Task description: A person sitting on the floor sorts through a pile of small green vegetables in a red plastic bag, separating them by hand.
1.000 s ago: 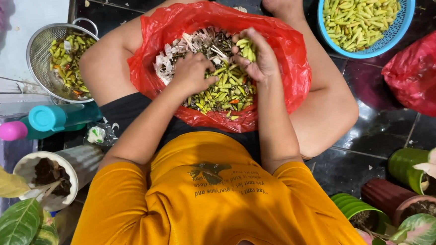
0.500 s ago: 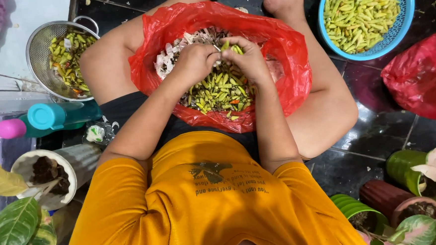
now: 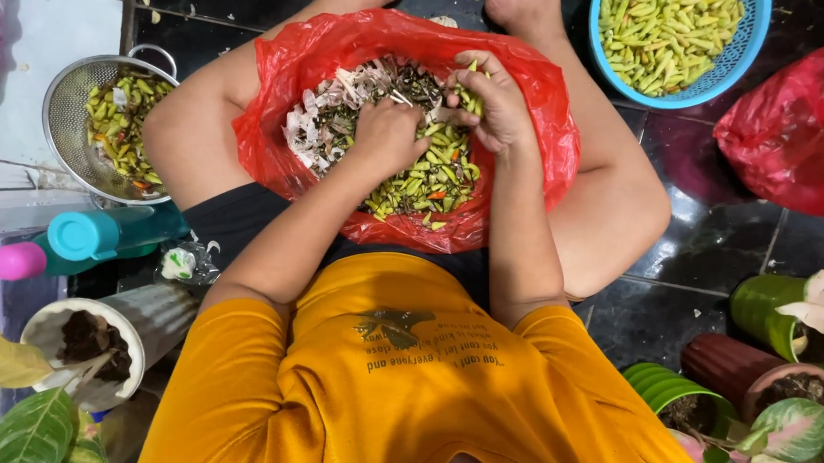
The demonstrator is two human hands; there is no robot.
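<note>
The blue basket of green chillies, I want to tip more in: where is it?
In the head view, the blue basket sits at top right on the dark floor, beyond the right hand, above the closed red bag.

both hands, left hand (image 3: 383, 134) and right hand (image 3: 490, 105), dig among green chillies (image 3: 428, 174) in a red bag (image 3: 536, 93).

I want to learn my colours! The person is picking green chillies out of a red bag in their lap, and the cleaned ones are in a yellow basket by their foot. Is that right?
Almost. The basket by the foot is blue, not yellow, as the head view shows. Both the left hand and the right hand are in the red bag of green chillies.
</note>
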